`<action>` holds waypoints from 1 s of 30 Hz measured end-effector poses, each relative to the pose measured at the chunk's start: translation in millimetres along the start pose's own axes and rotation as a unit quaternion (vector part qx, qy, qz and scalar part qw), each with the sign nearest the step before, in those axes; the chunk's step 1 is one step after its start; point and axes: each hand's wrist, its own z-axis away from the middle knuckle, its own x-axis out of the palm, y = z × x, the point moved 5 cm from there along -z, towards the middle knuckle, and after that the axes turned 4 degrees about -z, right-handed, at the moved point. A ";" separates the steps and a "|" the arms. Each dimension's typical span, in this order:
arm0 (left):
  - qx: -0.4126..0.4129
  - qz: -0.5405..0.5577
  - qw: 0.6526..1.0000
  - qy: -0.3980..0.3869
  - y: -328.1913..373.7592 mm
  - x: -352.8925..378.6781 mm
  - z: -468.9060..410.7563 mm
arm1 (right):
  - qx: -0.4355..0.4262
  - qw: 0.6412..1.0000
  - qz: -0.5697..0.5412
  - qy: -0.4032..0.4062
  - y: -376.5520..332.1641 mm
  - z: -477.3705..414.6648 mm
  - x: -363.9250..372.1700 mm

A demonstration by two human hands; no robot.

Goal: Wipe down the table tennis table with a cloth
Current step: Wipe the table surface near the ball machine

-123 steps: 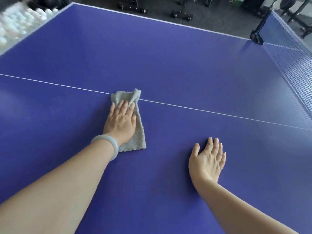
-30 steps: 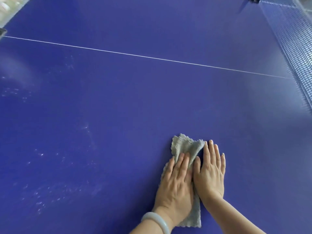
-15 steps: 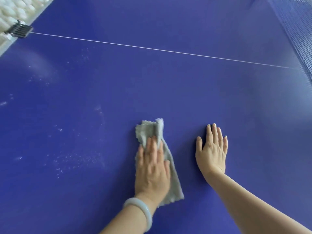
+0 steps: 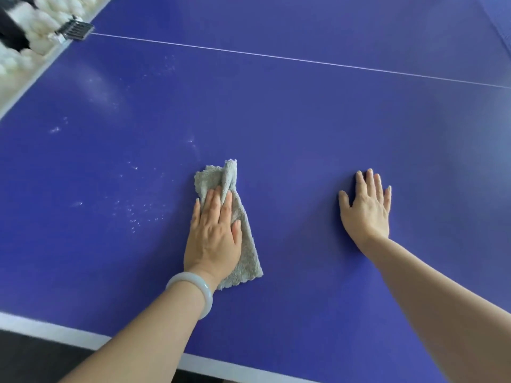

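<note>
The blue counter (image 4: 304, 120) has a thin white line (image 4: 276, 57) across its far part and a white edge band (image 4: 55, 331) on the near side, above dark floor (image 4: 33, 360). Pale specks (image 4: 132, 214) dot the surface left of the grey cloth (image 4: 247, 261), which lies near the middle. The left grip (image 4: 213, 239), fingers straight, presses on the cloth. The right grip (image 4: 366, 208) rests flat on bare counter, well apart, holding nothing. Blurred white balls (image 4: 16, 59) lie beyond the far-left edge.

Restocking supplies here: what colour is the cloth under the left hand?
Pale grey-green; the cloth shows best in the head view.
</note>
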 end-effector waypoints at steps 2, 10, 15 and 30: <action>0.003 -0.005 1.000 -0.004 -0.2 1.2 1.6 | -0.024 0.999 0.043 -0.023 -2.8 17.3 -0.8; -0.083 -0.006 0.996 -0.024 25.2 1.5 15.6 | -0.030 0.999 -0.025 -0.007 -27.3 113.4 24.2; 0.023 0.043 0.999 0.001 105.3 1.0 88.4 | -0.050 0.998 -0.030 -0.014 -24.5 113.8 20.3; -0.140 0.015 0.990 0.026 0.3 -7.4 86.2 | -0.048 0.998 0.033 -0.003 -29.6 114.8 26.4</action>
